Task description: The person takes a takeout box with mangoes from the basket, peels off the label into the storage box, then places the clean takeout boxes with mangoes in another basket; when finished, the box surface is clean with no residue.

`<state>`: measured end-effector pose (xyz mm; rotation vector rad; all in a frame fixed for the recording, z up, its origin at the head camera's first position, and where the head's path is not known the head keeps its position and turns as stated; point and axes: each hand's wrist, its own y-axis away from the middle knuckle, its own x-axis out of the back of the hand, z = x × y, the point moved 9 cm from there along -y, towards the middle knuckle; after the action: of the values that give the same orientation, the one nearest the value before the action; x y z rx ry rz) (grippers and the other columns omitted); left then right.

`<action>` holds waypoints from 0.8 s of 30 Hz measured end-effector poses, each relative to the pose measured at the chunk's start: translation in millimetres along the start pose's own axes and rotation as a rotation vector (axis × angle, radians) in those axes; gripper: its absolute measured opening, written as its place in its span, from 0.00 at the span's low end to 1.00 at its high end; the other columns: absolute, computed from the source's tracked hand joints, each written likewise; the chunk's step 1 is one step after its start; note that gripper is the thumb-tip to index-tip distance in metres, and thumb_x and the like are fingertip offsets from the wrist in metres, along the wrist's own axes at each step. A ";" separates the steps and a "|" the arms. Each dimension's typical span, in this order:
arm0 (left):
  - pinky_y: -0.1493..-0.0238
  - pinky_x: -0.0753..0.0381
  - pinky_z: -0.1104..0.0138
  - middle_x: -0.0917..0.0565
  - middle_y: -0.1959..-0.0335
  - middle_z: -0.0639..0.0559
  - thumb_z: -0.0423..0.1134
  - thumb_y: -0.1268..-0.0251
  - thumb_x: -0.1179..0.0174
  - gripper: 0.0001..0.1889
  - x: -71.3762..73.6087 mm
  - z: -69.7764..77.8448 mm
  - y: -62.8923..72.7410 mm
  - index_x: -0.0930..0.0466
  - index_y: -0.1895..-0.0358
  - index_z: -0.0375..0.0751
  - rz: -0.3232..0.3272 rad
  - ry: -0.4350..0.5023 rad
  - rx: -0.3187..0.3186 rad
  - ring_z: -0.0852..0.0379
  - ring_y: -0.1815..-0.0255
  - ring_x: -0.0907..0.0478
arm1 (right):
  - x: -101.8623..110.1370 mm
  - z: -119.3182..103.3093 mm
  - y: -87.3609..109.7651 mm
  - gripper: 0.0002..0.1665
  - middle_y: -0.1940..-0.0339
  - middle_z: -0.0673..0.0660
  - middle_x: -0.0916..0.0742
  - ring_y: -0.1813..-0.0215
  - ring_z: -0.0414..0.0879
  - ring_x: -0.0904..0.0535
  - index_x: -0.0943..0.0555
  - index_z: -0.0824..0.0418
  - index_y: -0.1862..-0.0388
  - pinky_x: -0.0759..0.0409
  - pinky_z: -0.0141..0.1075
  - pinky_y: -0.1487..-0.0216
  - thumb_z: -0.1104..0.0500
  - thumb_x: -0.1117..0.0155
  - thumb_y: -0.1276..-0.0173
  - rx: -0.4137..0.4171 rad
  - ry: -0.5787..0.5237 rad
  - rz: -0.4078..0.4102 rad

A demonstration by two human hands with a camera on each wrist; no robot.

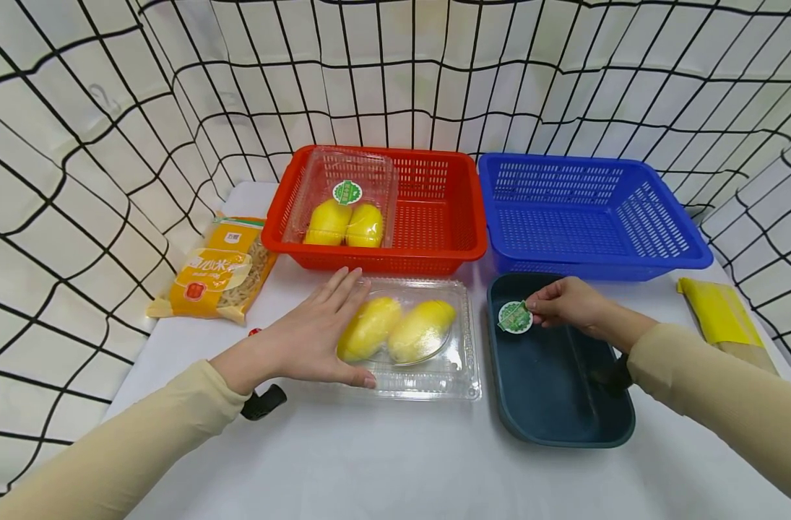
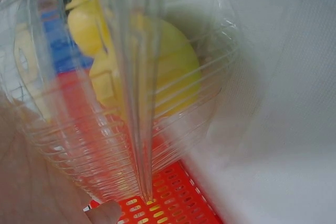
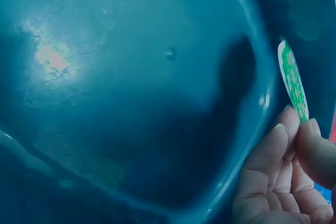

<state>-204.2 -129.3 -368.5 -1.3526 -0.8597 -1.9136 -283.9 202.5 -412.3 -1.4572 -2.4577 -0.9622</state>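
My left hand point(image 1: 317, 334) lies with fingers extended against the left side of a clear plastic clamshell box point(image 1: 465, 361). Two yellow mangoes point(image 1: 422, 332) show through its lid; the left wrist view has the box's ridged edge and a mango point(image 2: 173, 66) close up. Between thumb and fingertips, my right hand point(image 1: 567, 307) pinches a round green-and-white sticker point(image 1: 515, 318), over the far left part of a dark teal tray point(image 1: 551, 404). Seen nearly edge-on in the right wrist view, the sticker point(image 3: 293, 80) stands up from the fingertips.
Behind the box is a red basket point(image 1: 441, 217) holding another clear box point(image 1: 382, 180) of mangoes with a sticker on its lid. A blue basket point(image 1: 551, 224) stands beside it. An orange food bag point(image 1: 216, 271) lies left, a yellow packet point(image 1: 723, 314) right. Black netting surrounds the table.
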 end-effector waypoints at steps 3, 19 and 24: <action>0.16 0.55 0.43 0.61 0.15 0.36 0.79 0.50 0.38 0.70 0.0 0.1 0.3 0.60 0.17 0.33 0.007 -0.002 -0.004 0.34 0.14 0.66 | -1.1 3.7 -3.3 0.18 0.71 0.47 0.14 0.66 0.36 0.18 0.22 0.81 0.45 0.13 0.30 0.59 0.64 0.45 0.20 -0.041 -0.006 0.012; 0.16 0.55 0.43 0.62 0.15 0.37 0.80 0.50 0.38 0.70 -0.2 -0.6 0.3 0.60 0.17 0.33 0.005 -0.005 -0.005 0.34 0.14 0.66 | -6.4 14.8 -14.4 0.16 0.74 0.46 0.13 0.69 0.33 0.18 0.22 0.80 0.46 0.13 0.28 0.62 0.66 0.46 0.20 -0.129 -0.072 0.016; 0.16 0.55 0.43 0.63 0.14 0.37 0.80 0.50 0.39 0.70 -1.0 -1.1 0.3 0.61 0.17 0.34 0.003 -0.004 -0.003 0.34 0.14 0.66 | -3.5 13.7 -14.7 0.17 0.74 0.46 0.13 0.69 0.34 0.18 0.22 0.81 0.46 0.13 0.30 0.61 0.65 0.46 0.20 -0.124 -0.021 0.036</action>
<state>-204.2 -130.2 -369.7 -1.3588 -0.8571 -1.9113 -291.3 202.9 -431.2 -1.5508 -2.4163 -1.1156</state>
